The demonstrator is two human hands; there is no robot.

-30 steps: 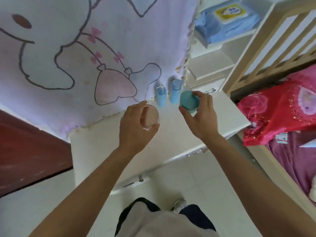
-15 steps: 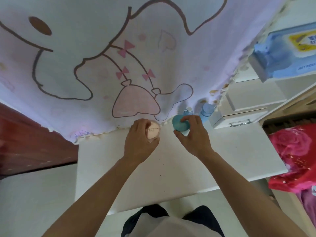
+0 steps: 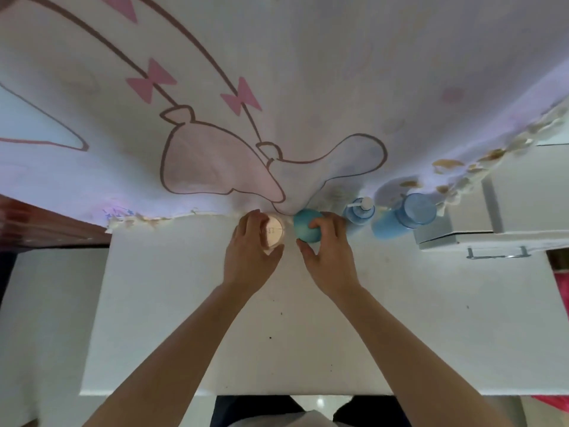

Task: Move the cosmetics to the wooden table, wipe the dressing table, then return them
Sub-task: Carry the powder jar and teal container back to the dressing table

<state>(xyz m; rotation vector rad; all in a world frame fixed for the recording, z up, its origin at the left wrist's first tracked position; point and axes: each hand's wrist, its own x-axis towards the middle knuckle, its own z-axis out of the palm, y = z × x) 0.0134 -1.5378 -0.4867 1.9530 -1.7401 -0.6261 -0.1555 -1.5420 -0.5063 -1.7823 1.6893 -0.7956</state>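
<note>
While leaning over the white dressing table (image 3: 184, 318), grips one cosmetic in each hand at the table's back edge. Curls the left hand (image 3: 251, 260) round a pink jar (image 3: 275, 234), with fingers on its far-left side, thumb on its near side and printed lid facing up. Clamps the right hand (image 3: 331, 260) on a teal jar (image 3: 303, 228), with fingers over its right side and thumb at its near-left edge. Keeps the two jars just beside each other, narrowly apart, both against the hem of a hanging cartoon-print cloth (image 3: 277, 87). Cannot tell whether either jar rests on the top or hangs just above it. Shows, to the right of the teal jar, a blue pump bottle (image 3: 358, 211) and a blue capped bottle (image 3: 400, 221) standing side by side on the same top, with a white drawer box (image 3: 480, 238) further right. Shows a red-brown wooden surface (image 3: 46, 226) at the left, apart from the dressing table.
</note>
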